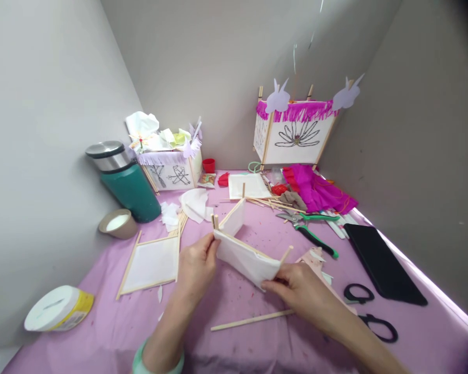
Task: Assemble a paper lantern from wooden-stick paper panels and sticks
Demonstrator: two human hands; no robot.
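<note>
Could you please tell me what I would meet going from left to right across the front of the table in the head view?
White-and-yellow tub, flat wood-edged white panel, left hand, white-sided stick frame held between the hands, right hand, black-handled scissors.

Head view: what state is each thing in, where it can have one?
left hand: fingers pinching the paper panel
right hand: fingers gripping its other end
paper panel: held on edge
framed panel: lying flat
loose stick: lying flat
green bottle: capped
pruning shears: handles spread
scissors: handles apart, blades hidden
black slab: lying flat
flower lantern: upright, fringed
</note>
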